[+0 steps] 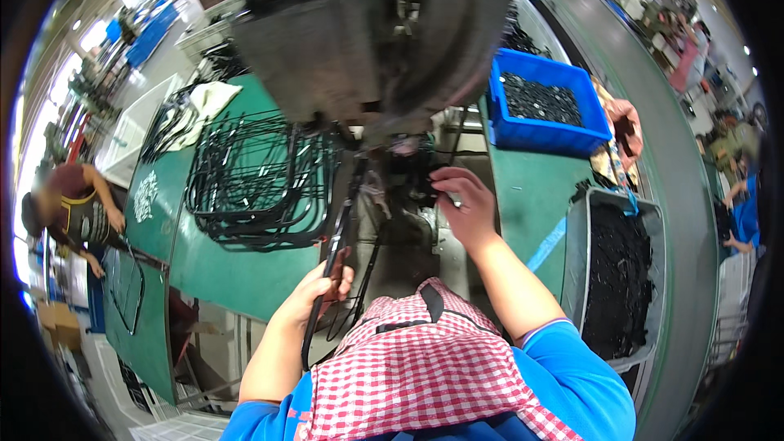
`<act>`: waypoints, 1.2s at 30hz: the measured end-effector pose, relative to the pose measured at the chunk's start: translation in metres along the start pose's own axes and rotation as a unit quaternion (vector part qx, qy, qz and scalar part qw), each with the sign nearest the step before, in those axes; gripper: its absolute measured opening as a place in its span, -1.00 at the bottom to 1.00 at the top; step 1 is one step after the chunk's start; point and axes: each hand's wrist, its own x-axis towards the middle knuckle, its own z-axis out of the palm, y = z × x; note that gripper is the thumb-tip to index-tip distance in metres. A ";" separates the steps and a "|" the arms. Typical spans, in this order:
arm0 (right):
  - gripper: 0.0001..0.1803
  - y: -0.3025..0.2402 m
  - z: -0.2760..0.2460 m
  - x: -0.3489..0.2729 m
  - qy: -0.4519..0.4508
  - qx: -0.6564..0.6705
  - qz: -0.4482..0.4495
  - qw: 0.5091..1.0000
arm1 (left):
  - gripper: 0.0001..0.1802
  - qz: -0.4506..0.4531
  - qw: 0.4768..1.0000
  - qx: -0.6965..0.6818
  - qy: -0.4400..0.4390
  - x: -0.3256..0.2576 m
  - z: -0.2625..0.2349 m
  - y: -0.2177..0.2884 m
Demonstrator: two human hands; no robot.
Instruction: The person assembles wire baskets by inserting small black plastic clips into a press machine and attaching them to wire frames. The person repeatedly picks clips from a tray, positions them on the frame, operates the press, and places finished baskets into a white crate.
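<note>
My left hand (333, 282) is closed round a black wire frame (312, 327). One bar of that frame runs up from beside my apron toward the underside of a large dark machine (327, 57). My right hand (468, 208) is raised at the right of the machine's working area, with its fingers curled and the fingertips drawn together. Whatever they hold, if anything, is too small to make out. Dark parts of the machine hide the far end of the frame.
Black wire frames (253, 184) lie stacked on the green table at the left. On the right stand a blue bin (555, 143) of small dark parts and a grey bin (578, 278) of black pieces. Another person (82, 208) works at far left, handling a frame.
</note>
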 end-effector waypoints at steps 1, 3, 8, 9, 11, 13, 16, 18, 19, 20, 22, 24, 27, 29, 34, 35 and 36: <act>-0.71 -0.003 0.024 0.008 -0.004 0.014 -0.015 1.000 | 0.06 -0.005 1.000 -0.001 0.011 -0.004 -0.002 0.001; -0.73 -0.008 0.063 0.022 0.011 0.043 -0.032 0.999 | 0.06 -0.005 1.000 -0.007 0.005 -0.006 -0.012 0.000; -0.75 -0.005 0.098 0.034 0.028 0.001 -0.043 0.999 | -0.09 0.005 0.999 0.028 -0.026 0.001 -0.041 -0.007; -0.75 -0.005 0.101 0.034 0.027 -0.007 -0.046 0.999 | -0.12 -0.004 0.999 0.036 -0.038 0.001 -0.045 -0.008; -0.74 -0.006 0.102 0.035 0.016 -0.020 -0.045 0.999 | -0.18 -0.021 0.996 0.055 -0.066 0.002 -0.051 -0.008; -0.74 -0.004 0.101 0.037 0.014 -0.015 -0.052 0.998 | -0.22 -0.010 0.997 0.040 -0.060 -0.002 -0.051 -0.003; -0.74 0.000 0.097 0.036 0.009 -0.027 -0.048 0.998 | -0.24 -0.008 0.996 0.017 -0.082 -0.001 -0.058 -0.002; -0.74 -0.001 0.094 0.037 0.005 -0.030 -0.059 0.998 | -0.23 -0.008 0.996 0.018 -0.087 -0.001 -0.058 -0.001; -0.74 -0.003 0.094 0.037 -0.003 -0.030 -0.069 0.997 | -0.24 -0.009 0.995 0.019 -0.093 0.000 -0.059 -0.001; -0.74 -0.006 0.095 0.039 -0.011 -0.030 -0.078 0.996 | -0.24 -0.009 0.995 0.020 -0.098 0.002 -0.062 -0.002; -0.75 -0.009 0.097 0.040 -0.020 -0.035 -0.083 0.996 | -0.23 0.005 0.996 0.013 -0.093 0.002 -0.061 -0.003; -0.75 -0.008 0.100 0.042 -0.018 -0.046 -0.075 0.996 | -0.25 0.011 0.996 0.025 -0.088 0.001 -0.059 -0.002; -0.75 -0.001 0.097 0.040 -0.004 -0.061 -0.058 0.996 | -0.30 0.006 0.997 0.021 -0.068 -0.001 -0.055 -0.003; -0.77 -0.002 0.097 0.040 0.001 -0.048 -0.051 0.998 | -0.34 0.003 0.997 0.012 -0.070 -0.001 -0.057 -0.004; -0.79 0.008 0.095 0.046 -0.050 -0.057 -0.083 0.994 | -0.41 0.019 0.997 0.003 -0.072 0.002 -0.057 -0.006; -0.79 0.009 0.095 0.045 -0.047 -0.053 -0.088 0.994 | -0.42 0.026 0.997 0.005 -0.068 0.001 -0.055 -0.006; -0.78 0.010 0.097 0.042 -0.045 -0.048 -0.091 0.994 | -0.43 0.030 0.998 0.006 -0.062 -0.001 -0.053 -0.006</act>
